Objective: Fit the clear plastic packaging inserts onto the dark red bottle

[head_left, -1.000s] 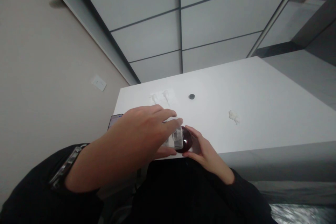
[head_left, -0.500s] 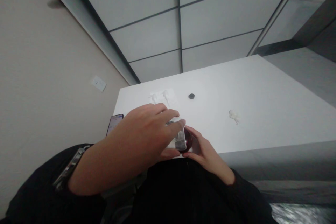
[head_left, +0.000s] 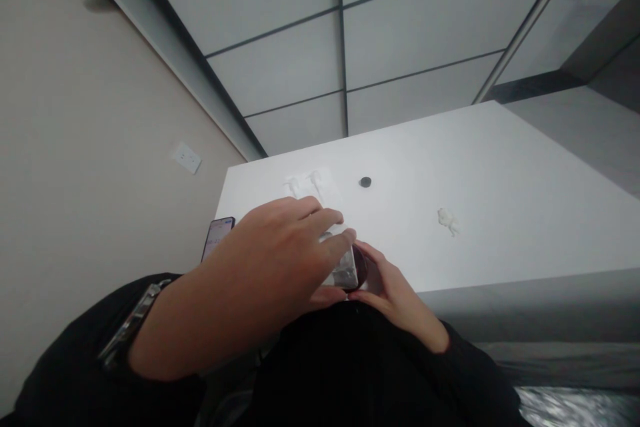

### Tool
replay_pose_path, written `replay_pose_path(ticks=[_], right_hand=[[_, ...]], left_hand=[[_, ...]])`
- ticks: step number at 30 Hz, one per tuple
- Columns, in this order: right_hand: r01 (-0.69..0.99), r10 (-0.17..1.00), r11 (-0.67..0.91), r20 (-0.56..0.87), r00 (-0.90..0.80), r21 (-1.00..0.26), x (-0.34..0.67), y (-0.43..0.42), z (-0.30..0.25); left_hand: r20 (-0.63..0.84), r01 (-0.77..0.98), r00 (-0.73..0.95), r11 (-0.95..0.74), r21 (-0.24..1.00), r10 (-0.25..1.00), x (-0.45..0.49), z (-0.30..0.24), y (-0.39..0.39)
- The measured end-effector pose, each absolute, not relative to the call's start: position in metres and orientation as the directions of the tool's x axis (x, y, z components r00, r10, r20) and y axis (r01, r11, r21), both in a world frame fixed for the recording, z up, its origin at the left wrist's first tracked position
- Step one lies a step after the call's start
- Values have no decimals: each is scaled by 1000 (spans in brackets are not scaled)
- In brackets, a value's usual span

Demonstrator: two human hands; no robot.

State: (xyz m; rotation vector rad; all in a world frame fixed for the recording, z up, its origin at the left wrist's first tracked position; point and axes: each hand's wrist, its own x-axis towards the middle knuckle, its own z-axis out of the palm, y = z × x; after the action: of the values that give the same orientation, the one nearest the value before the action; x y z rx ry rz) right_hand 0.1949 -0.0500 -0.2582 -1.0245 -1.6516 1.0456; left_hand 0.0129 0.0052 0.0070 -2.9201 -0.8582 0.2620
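Note:
My left hand (head_left: 300, 247) is closed round a small white box-like piece with a grey, shiny patch (head_left: 345, 273). Its fingers lie over the top and its thumb is underneath, so much of the piece is covered. Against the right end of that piece is a dark red, glossy round object (head_left: 361, 268), gripped at its edge by my right hand (head_left: 395, 290) between thumb and fingers. The two objects appear to touch. Both hands are at the near edge of the white table (head_left: 500, 173).
Beyond my left hand lies a white sheet (head_left: 327, 187) with two small white pieces on it. A small dark disc (head_left: 365, 182) sits to its right. Farther right is a crumpled white scrap (head_left: 447, 219). A phone (head_left: 218, 232) lies at the left edge, near the wall.
My left hand and the white piece have shifted very slightly to the right. Both hands keep their grips, and the view has tilted a little.

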Motion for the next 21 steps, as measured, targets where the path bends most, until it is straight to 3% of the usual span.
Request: replay_pose_path(ticks=[21], right_hand=[[132, 937, 278, 239, -256, -951, 195, -49, -252]], left_hand=[[-155, 481, 849, -860, -170, 505, 23, 9, 6]])
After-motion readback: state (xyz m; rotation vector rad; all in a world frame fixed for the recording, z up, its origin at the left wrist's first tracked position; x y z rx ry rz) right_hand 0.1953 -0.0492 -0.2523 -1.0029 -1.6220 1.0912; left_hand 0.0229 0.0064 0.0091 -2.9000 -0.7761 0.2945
